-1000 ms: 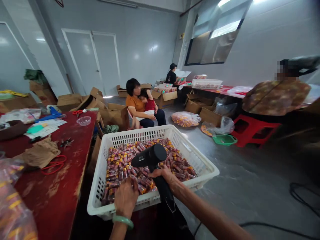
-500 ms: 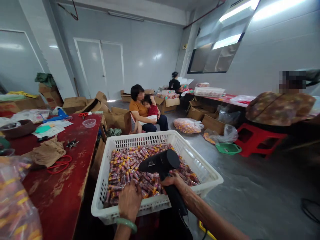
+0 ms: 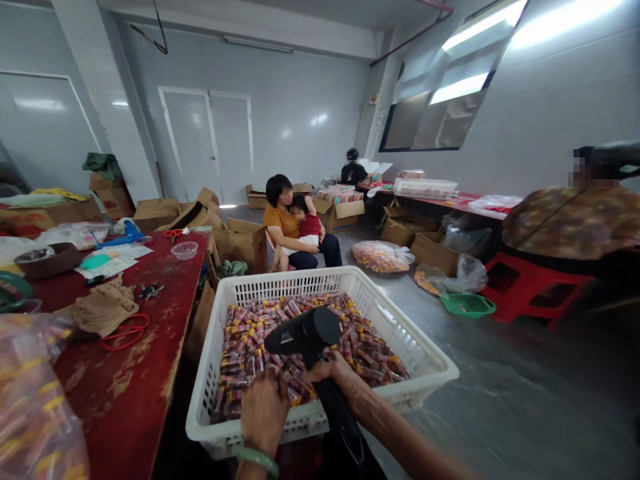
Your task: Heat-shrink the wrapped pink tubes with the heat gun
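Observation:
A white plastic basket (image 3: 434, 373) stands in front of me, filled with many small clear-wrapped tubes (image 3: 250, 333) that have purple labels and yellow ends. My right hand (image 3: 333, 373) is wrapped round the handle of a black hair dryer (image 3: 305, 335). Its nozzle points left, low over the tubes. Inside the near left part of the basket my left hand (image 3: 265, 407) rests on the tubes, its fingers bent down and somewhat apart. The fingertips are partly hidden; I see no tube gripped in them. A green bangle (image 3: 257, 460) circles the left wrist.
Left is a worn red table (image 3: 125, 387) with red-handled scissors (image 3: 127, 331), a brown cloth (image 3: 103, 307) and a bulging plastic bag (image 3: 35, 407). Beyond the basket a seated person (image 3: 290, 227) holds a child. Another person sits right on a red stool (image 3: 540, 283). Cardboard boxes (image 3: 243, 243) stand behind.
The hair dryer in my right hand has swung a little left over the tubes. My left hand stays at the basket's near left, and the whole view has shifted slightly.

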